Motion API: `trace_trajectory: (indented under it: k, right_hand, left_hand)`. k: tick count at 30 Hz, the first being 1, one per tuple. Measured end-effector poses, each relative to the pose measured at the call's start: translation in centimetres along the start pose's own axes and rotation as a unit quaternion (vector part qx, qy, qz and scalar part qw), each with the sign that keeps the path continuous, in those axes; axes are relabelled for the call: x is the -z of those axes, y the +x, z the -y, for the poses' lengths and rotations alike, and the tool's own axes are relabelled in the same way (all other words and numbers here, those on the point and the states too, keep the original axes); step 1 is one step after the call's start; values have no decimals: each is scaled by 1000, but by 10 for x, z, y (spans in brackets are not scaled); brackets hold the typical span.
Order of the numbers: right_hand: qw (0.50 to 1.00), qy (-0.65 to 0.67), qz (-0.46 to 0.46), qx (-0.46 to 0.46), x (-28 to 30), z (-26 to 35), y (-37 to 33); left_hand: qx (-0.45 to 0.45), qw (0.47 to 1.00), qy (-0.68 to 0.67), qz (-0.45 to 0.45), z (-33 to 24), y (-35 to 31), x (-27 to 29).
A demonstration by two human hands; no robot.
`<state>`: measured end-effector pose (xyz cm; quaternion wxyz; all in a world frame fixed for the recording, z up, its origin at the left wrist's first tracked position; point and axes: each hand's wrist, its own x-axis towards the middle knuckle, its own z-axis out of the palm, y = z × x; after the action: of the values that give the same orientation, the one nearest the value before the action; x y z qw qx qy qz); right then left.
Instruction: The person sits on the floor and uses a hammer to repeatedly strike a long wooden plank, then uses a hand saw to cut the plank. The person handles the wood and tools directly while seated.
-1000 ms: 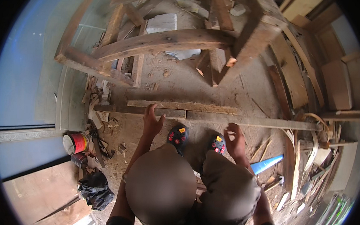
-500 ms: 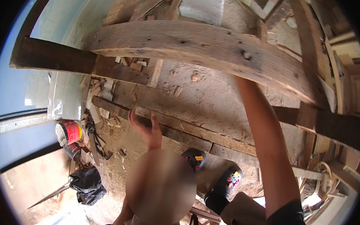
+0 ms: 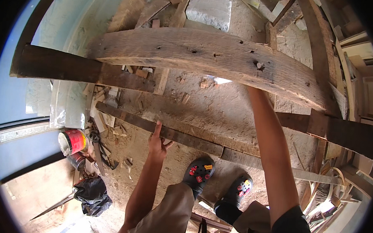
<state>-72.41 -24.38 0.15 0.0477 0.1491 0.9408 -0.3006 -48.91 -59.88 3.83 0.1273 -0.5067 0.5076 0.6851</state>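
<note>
My left hand (image 3: 156, 146) is over the lower wooden rail (image 3: 185, 138), its index finger stretched out and the thumb apart, with nothing visible in it. Whether it touches the rail I cannot tell. My right forearm (image 3: 269, 137) reaches forward beneath a thick weathered beam (image 3: 177, 47), which hides the right hand and its fingers. A nail or bolt head (image 3: 260, 66) sticks out of the beam's top face near that arm. Just under the beam's near edge, left of the forearm, a small bright white patch (image 3: 222, 80) shows; I cannot make out what it is.
Dark crosspieces (image 3: 62, 65) join the beam at left and right. Glass panes (image 3: 69, 100) lean at the left. Near them are a red and yellow can (image 3: 72, 142), a black plastic bag (image 3: 93, 196) and wood scraps. A pale block (image 3: 208, 13) lies beyond the beam. My clogs (image 3: 199, 172) stand on the dirt floor.
My left hand has turned, from fingers spread upward to an outstretched index finger. The blurred round patch over my lap is gone. The bright patch under the beam has appeared.
</note>
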Motion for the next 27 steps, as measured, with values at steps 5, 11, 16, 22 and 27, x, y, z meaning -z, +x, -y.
trace_trajectory:
  k: [5,11,16,22,27]
  right_hand:
    - [993,45,108,1,-3,38,-59]
    - [952,77,279,101,-45,24,-112]
    - [957,52,274,78,15,35,-123]
    - [922,74,357,133,67,27,-165]
    - [935,57,329,122,57,13,-162]
  left_hand:
    - [-81,992,2,101,-24,-34,9]
    - [-89,987,123,60,-48,-48,4]
    - [-275,866,407,-95,-36,-16,49]
    - [-607,658,441,-68,-40,-25,27]
    - [-654,572,495,6,-40,-28,-49]
